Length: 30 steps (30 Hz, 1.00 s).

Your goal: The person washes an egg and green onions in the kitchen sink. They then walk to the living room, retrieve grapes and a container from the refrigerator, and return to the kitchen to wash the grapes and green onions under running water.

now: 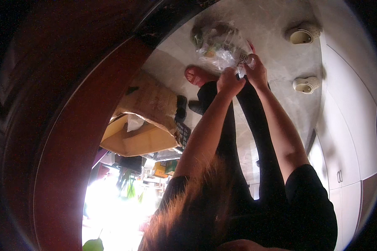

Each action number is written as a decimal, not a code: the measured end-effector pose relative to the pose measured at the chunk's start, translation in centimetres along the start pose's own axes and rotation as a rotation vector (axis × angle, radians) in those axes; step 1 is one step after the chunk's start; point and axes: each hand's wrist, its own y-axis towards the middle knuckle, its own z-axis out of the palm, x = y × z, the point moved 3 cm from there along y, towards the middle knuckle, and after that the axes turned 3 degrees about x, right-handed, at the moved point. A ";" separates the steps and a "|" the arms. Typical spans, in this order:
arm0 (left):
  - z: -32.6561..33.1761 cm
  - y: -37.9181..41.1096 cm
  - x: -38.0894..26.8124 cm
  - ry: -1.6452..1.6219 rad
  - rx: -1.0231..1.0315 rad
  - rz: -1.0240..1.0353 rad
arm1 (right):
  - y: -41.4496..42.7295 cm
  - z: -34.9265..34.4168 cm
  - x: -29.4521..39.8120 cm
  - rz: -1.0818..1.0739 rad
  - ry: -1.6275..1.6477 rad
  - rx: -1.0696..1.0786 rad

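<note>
A clear plastic bag (pixel 220 58) bearing dark printed writing hangs in front of my feet, above the tiled floor. Greenish and yellowish contents show faintly through it, too blurred to name. My left hand (pixel 231 82) grips the gathered plastic at the bag's near edge. Just right of it, my right hand (pixel 257 71) pinches another part of the same edge, with a crumpled bit of plastic sticking out by the fingers. Below the bag, a red sandal (pixel 198 75) is on my left foot; the bag and my right hand mostly hide the other foot.
To my left stands an open cardboard box (pixel 150 97) with something white inside, beside a dark plastic crate (pixel 183 133) and black shoes (pixel 181 108). A dark red wooden panel (pixel 91 94) curves along the left. Cream clogs (pixel 306 84) lie by the white cabinet (pixel 342 131) on the right.
</note>
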 end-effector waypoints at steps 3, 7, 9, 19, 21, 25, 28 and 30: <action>-3.9 -0.5 0.6 -0.060 -0.349 0.103 | -0.5 0.1 -0.7 0.008 -0.023 0.017; -7.8 2.5 3.6 0.213 -0.708 -0.005 | -1.1 0.7 -0.1 -0.075 -0.062 -0.018; -8.8 4.9 5.5 0.320 -0.779 -0.074 | -1.6 0.8 0.7 -0.085 -0.042 -0.006; -14.3 -4.3 3.2 -0.718 -0.551 0.017 | -7.7 -5.7 3.5 -0.239 0.586 -0.230; -14.4 -6.6 2.9 -0.619 -0.601 0.076 | -8.7 -6.8 5.2 -0.224 0.538 -0.177; -11.9 -6.5 6.1 -0.384 -0.304 -0.064 | -4.0 -4.0 0.5 0.059 0.118 0.099; -14.2 -5.2 3.5 -0.377 -0.541 0.121 | -4.3 -4.6 5.5 -0.045 0.464 0.146; -14.0 -6.1 4.2 -0.377 -0.562 0.165 | -6.2 -4.4 8.3 -0.158 0.453 0.195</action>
